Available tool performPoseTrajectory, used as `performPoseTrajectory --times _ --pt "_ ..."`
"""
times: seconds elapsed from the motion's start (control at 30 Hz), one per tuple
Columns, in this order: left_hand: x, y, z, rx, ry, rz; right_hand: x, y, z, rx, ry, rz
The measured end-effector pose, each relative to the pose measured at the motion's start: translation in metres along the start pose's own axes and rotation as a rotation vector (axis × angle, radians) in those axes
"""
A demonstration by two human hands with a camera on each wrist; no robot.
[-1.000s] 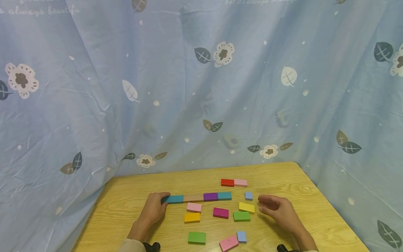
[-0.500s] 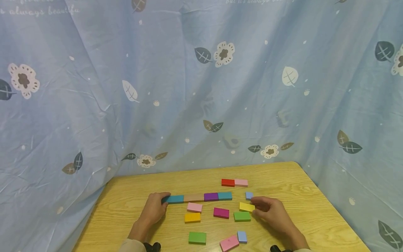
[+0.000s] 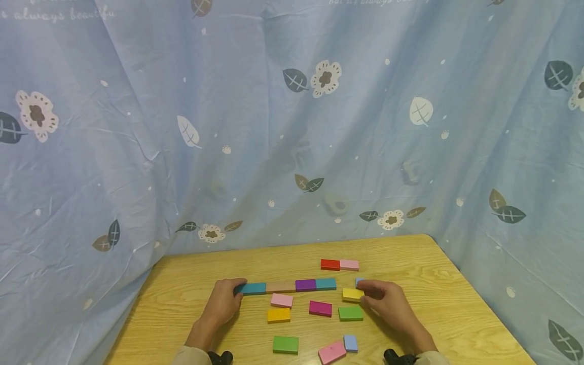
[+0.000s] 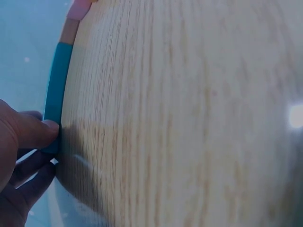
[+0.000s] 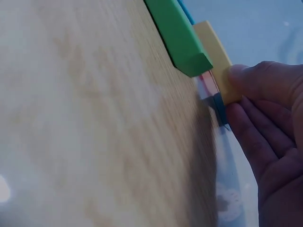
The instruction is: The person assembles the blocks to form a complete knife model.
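My left hand [image 3: 222,303] pinches the left end of a teal block [image 3: 253,289] between thumb and fingers. That block heads a row in which a tan block [image 3: 280,287], a purple block [image 3: 305,285] and another teal block [image 3: 326,284] lie end to end. A yellow block [image 3: 352,295] is pinched at its right end by my right hand [image 3: 389,302]. In the right wrist view, the thumb presses one face of the yellow block [image 5: 215,61], with fingers at its end. A small light blue block [image 3: 359,282] is partly hidden behind the right fingers.
Behind the row lie a red block [image 3: 330,264] and a pink block [image 3: 349,265], end to end. Nearer are a green block [image 3: 350,314], a magenta block [image 3: 321,308], an orange-yellow block [image 3: 279,315] and several others. A patterned curtain [image 3: 255,203] hangs behind the wooden table [image 3: 191,268].
My right hand has moved left onto the yellow block and grips it. The yellow block has shifted slightly left and away, toward the row. My left hand has stayed on the teal block.
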State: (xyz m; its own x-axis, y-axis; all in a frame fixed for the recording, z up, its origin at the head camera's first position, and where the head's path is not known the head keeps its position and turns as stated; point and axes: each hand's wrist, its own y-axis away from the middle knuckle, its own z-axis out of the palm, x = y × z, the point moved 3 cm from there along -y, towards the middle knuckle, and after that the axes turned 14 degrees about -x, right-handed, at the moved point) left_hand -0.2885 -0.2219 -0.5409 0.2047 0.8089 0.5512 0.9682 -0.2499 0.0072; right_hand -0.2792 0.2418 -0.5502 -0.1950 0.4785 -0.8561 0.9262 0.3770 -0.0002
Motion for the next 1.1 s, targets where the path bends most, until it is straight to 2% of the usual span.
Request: performPoseTrajectory --times 0.1,0.3,0.47,0.73,0.97,1.1 --pt "-0.001 0.000 0.000 0.003 -0.002 0.004 0.000 -0.007 0.002 -0.001 -0.014 -0.008" --pt "0.000 0.000 0.000 0.007 -0.001 0.015 0.001 -0.016 -0.001 0.053 -0.026 0.002" --pt "0.001 0.001 0.000 0.004 0.010 0.012 -0.001 -0.022 -0.005 0.074 0.023 0.004" --pt "0.001 0.001 -0.001 0.004 0.012 0.011 0.001 -0.033 -0.003 0.033 0.083 -0.009" --pt "0.001 0.001 0.000 0.008 0.000 0.006 -0.002 -0.038 -0.003 0.023 0.148 -0.054" --pt "0.001 0.001 0.001 0.010 -0.004 0.016 -0.004 -0.041 -0.002 0.005 0.149 -0.054"
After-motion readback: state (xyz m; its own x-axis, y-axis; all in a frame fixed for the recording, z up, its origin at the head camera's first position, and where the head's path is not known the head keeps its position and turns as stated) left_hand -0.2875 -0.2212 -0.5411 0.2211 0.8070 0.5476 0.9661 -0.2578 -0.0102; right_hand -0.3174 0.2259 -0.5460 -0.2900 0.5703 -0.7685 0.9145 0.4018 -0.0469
